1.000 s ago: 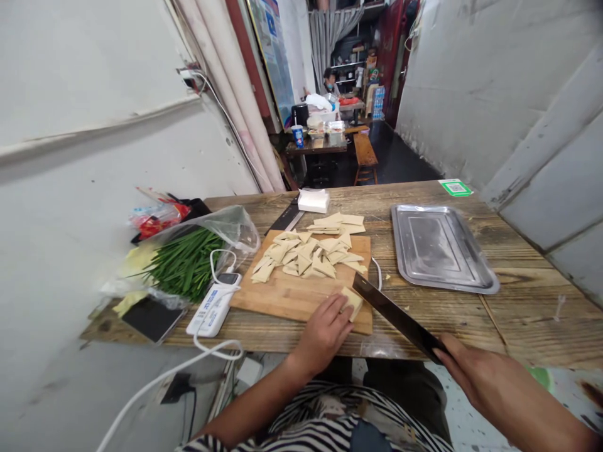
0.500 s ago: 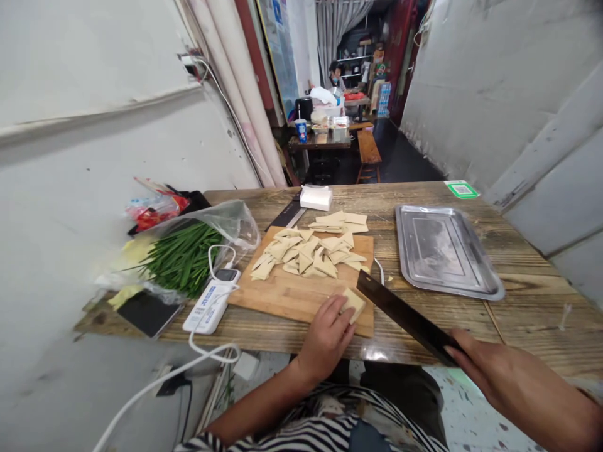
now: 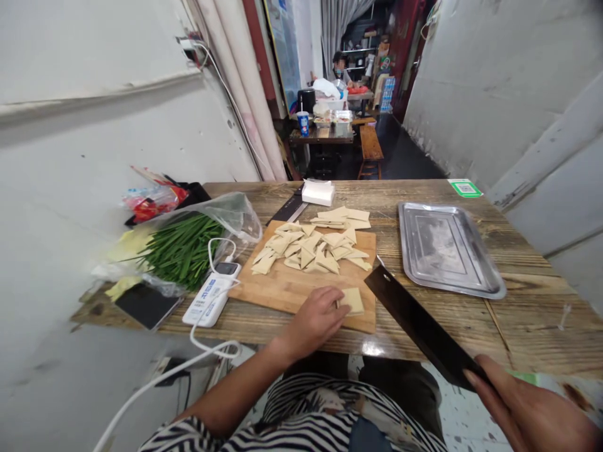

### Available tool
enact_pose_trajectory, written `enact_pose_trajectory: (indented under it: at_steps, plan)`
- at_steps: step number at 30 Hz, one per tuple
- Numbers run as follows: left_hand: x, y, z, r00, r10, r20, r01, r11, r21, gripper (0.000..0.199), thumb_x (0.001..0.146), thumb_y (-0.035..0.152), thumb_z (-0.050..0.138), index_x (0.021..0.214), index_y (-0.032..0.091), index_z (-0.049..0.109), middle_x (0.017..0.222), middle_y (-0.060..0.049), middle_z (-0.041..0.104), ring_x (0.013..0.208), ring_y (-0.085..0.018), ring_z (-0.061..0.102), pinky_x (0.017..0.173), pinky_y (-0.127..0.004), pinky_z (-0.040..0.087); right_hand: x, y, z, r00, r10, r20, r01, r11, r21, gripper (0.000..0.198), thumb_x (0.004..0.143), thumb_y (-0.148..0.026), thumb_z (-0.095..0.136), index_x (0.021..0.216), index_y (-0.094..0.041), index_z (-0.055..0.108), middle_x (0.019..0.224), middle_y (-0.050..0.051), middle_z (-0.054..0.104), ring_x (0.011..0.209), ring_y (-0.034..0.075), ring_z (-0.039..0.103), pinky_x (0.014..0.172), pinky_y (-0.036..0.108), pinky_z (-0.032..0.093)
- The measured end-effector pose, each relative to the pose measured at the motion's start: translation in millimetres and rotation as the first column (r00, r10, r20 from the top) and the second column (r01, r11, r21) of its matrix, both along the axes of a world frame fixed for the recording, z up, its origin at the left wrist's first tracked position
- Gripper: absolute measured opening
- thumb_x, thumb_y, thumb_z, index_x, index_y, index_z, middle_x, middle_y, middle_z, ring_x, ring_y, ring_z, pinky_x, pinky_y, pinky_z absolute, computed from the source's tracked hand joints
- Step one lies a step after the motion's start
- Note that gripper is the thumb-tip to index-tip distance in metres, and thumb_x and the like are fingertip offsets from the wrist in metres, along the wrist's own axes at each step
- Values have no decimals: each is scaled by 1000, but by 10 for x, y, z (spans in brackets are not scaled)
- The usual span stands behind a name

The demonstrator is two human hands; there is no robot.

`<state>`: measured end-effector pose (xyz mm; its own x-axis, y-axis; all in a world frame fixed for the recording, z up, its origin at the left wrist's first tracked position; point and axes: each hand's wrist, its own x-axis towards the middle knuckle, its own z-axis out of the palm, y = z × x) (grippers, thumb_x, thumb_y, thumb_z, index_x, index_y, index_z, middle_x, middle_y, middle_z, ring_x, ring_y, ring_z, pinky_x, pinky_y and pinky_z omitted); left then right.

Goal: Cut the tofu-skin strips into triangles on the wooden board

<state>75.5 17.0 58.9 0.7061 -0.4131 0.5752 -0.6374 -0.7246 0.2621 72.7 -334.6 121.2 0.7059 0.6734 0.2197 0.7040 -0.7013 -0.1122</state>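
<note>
- The right hand (image 3: 527, 408) grips a dark cleaver (image 3: 419, 326), blade raised off the table and angled toward the board — clear of the fingers.
- The left hand (image 3: 313, 320), fingers curled, pins a pale tofu square (image 3: 352, 300) at the cutting board (image 3: 292, 285)'s near edge.
- Further back, cut triangles (image 3: 311, 248) are heaped on the board — out of the blade's way.
- To the right a steel tray (image 3: 447, 248) sits.
</note>
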Motion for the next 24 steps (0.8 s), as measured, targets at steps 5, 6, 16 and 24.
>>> enact_pose_trajectory:
  at_steps: [5, 6, 16, 24]
  plan:
    - [-195, -162, -173, 993, 90, 82, -93, 995, 32, 31, 91, 9, 51, 122, 8, 55, 112, -16, 63, 108, -23, 56, 92, -41, 53, 211, 248, 208, 995, 79, -64, -82, 996, -37, 22, 103, -34, 32, 94, -23, 49, 54, -5, 61, 39, 16, 59, 35, 26, 36]
    - [-212, -175, -196, 991, 85, 106, -88, 996, 24, 31, 92, 9, 51, 122, 7, 55, 113, -16, 63, 110, -24, 55, 93, -42, 53, 238, 301, 236, 990, 77, -116, -83, 995, -48, 22, 103, -34, 32, 92, -23, 49, 54, -5, 61, 40, 16, 60, 36, 27, 36]
    - [-198, -157, -267, 991, 72, 111, -71, 997, -10, 31, 96, 12, 42, 124, 4, 54, 118, -19, 64, 116, -26, 54, 95, -46, 53, 298, 674, 447, 981, 161, -112, -158, 987, 33, 27, 101, -22, 27, 81, -24, 45, 48, -7, 56, 35, 14, 56, 34, 29, 32]
    - [-184, -168, -219, 993, 57, 99, -52, 997, -56, 33, 97, 12, 40, 127, 5, 52, 117, -19, 63, 115, -25, 54, 93, -46, 54, 330, 638, 440, 973, 206, -104, -208, 978, -6, 25, 102, -25, 27, 85, -24, 45, 50, -7, 56, 35, 13, 55, 35, 27, 32]
